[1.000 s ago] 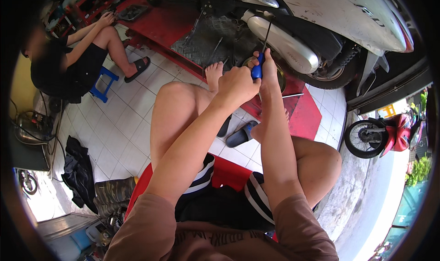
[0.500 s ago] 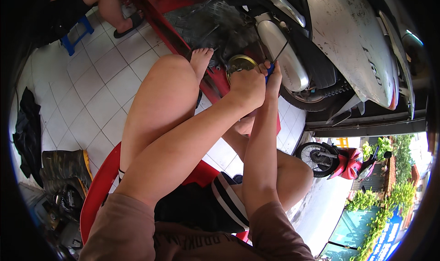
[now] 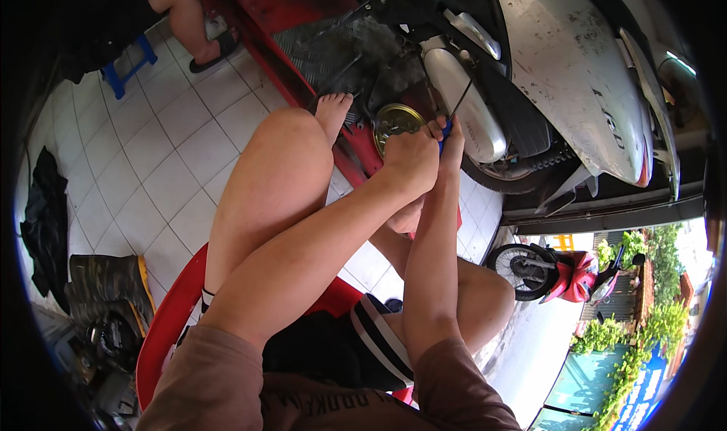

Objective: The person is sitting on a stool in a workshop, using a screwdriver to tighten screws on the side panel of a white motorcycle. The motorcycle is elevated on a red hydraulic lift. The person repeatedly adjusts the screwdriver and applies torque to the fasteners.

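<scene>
My right hand (image 3: 452, 147) is closed around the blue handle (image 3: 446, 134) of a screwdriver, its thin metal shaft (image 3: 461, 100) angled up to the right. My left hand (image 3: 411, 158) is closed against the handle's lower part, its fingertips hidden. Just behind my hands sits a round gold-rimmed metal tin (image 3: 396, 115), partly covered by them, its contents too small to make out. Beyond the shaft is the silver side casing (image 3: 460, 99) of a scooter (image 3: 568, 60); whether the tip touches it I cannot tell.
A red lift platform (image 3: 257, 18) runs under the scooter. Another person's leg (image 3: 187, 26) is by a blue stool (image 3: 121, 79). My legs straddle a red chair (image 3: 170, 317). Boots (image 3: 106, 283) and black cloth (image 3: 45, 234) lie left. A red motorbike (image 3: 575, 272) stands outside right.
The view has swung since a second ago, pushing the other person mostly out at upper left. My hands stay together on the screwdriver, slightly lower in the picture than half a second ago.
</scene>
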A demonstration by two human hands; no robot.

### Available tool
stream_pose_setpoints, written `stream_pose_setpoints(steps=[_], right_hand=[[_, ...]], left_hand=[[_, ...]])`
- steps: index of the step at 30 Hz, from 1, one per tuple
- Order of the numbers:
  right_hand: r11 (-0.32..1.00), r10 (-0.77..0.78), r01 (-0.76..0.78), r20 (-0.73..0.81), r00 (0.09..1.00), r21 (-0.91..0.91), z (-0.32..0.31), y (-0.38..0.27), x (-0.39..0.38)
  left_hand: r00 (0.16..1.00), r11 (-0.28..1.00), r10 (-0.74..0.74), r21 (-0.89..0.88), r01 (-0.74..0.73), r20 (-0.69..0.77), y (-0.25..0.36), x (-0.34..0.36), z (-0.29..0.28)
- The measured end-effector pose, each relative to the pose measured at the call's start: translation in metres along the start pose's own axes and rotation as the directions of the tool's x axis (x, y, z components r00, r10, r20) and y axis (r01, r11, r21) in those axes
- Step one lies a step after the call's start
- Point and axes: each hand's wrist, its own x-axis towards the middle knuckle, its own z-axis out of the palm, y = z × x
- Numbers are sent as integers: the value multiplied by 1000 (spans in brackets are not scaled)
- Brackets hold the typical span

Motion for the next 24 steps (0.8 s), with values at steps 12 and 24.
stream_pose_setpoints(steps=[12,24], right_hand=[[997,-35,29,82,996,65,3,2,-1],[844,-200,8,301,932,537,35,15,2]], left_hand=[[1000,999,-9,-38,8,-14,0,0,-3],[982,992,-52,-122,30,-181,4,-6,-21]])
